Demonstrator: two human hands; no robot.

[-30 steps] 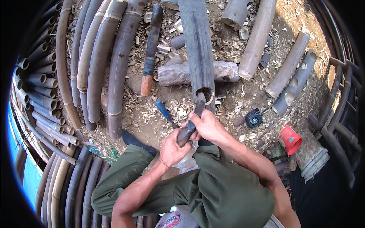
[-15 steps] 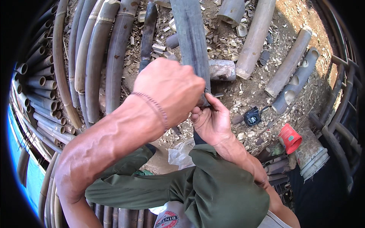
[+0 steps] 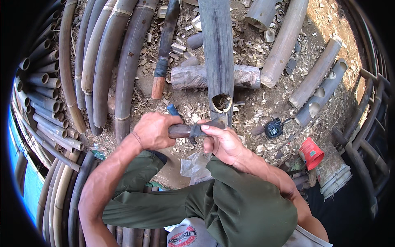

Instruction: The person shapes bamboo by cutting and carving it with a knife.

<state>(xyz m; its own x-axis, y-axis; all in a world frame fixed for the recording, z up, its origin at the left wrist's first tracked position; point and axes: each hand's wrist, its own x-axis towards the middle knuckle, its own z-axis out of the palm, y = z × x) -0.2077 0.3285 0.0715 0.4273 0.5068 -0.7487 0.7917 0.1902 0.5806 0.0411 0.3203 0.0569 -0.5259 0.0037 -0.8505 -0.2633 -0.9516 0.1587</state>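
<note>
My left hand (image 3: pixel 154 130) is closed around the brown wooden handle (image 3: pixel 179 131) of a tool held crosswise in front of my knees. Its dark metal blade (image 3: pixel 214 122) points to the right. My right hand (image 3: pixel 224 144) pinches that blade between thumb and fingers. Just beyond sits the near end of a long grey bamboo pole (image 3: pixel 220 49), with a scooped opening (image 3: pixel 222 102) whose cut rim is pale. The pole lies across a short thick log (image 3: pixel 187 78). A blue piece (image 3: pixel 173 109) shows behind my left hand; what it belongs to is unclear.
A long tool with a reddish wooden end (image 3: pixel 158 87) lies left of the pole. Bamboo poles (image 3: pixel 133 61) line the left. On the right are a tape measure (image 3: pixel 273 128), notched bamboo (image 3: pixel 323 92), a red cup (image 3: pixel 311 153) and a dirty white bucket (image 3: pixel 333 173). Chips litter the ground.
My left hand has moved left and toward me, away from the pole's end, and the tool's handle now shows. The pole's opening and the log are uncovered. The view has shifted slightly.
</note>
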